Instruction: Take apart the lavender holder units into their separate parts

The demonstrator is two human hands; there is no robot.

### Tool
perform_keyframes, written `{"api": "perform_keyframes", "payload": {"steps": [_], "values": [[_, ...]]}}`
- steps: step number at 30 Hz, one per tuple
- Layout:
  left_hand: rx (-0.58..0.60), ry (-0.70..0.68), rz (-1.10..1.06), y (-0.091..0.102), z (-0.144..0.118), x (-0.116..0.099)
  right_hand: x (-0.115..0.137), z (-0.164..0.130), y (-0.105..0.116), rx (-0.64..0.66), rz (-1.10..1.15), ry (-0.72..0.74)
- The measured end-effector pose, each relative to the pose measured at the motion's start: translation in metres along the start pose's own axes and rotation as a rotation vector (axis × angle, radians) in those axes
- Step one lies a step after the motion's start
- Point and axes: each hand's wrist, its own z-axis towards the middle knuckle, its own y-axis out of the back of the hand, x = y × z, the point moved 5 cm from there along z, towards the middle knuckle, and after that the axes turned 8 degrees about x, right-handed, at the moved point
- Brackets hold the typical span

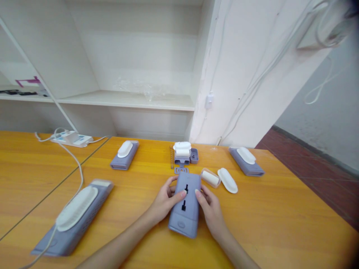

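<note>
In the head view, our left hand (164, 200) and right hand (211, 209) clasp a lavender plastic case (191, 209) from both sides over the wood-grain tabletop (280, 224). A slotted plate (181, 170), coil spring (172, 157) and white oval cover (227, 180) lie near its far end; a power strip (81, 140) sits well left.

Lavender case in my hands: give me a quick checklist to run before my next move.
1. Left hand's grip on the lavender case: ok, thumb across its upper face.
2. Right hand's grip: ok, at the opposite edge.
3. Both black slots fully uncovered: not ok, the left thumb is over part of the upper one.
4. Coil spring in sight: ok, beside the stacked parts.
5. White oval piece apart from the case: ok, lying to its right.
6. Case underside free of damage: cannot tell, it faces away.
</note>
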Motion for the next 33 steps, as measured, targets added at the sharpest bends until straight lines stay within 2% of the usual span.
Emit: {"api": "perform_keyframes", "payload": {"steps": [4,6,15,23,27,33], "values": [[-0.182,-0.069,-0.092,0.012,0.003,-0.005,-0.004,-0.001,-0.010,0.136,-0.031,0.005],[-0.219,-0.103,-0.135,0.016,0.004,-0.008,-0.006,-0.002,-0.011,0.161,-0.079,0.019],[-0.220,-0.137,-0.150,0.017,0.003,-0.008,-0.016,-0.003,-0.007,0.141,-0.250,0.072],[-0.271,-0.114,-0.187,0.023,0.000,0.000,-0.007,-0.002,-0.013,0.196,-0.337,0.119],[-0.273,-0.134,-0.134,0.029,0.000,0.007,-0.004,-0.007,-0.016,0.192,-0.497,0.180],[-0.294,-0.213,-0.007,0.031,-0.002,0.004,-0.001,-0.013,-0.011,0.045,-0.870,0.356]]}}
